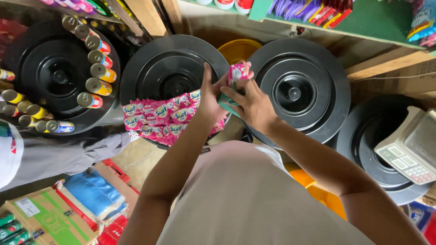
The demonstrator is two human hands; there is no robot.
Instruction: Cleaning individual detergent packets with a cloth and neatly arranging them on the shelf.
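Nearest us is our beige shirt (245,199), arms reaching forward. Our left hand (210,102) and right hand (252,105) meet above a black lid (156,68), both pinching a pink sachet (237,71) between their fingers. More sachets (159,119) lie in a strip on that lid. Beyond stand 3 more black lids, cans (95,59), a scale (411,145) and a green shelf (372,20).
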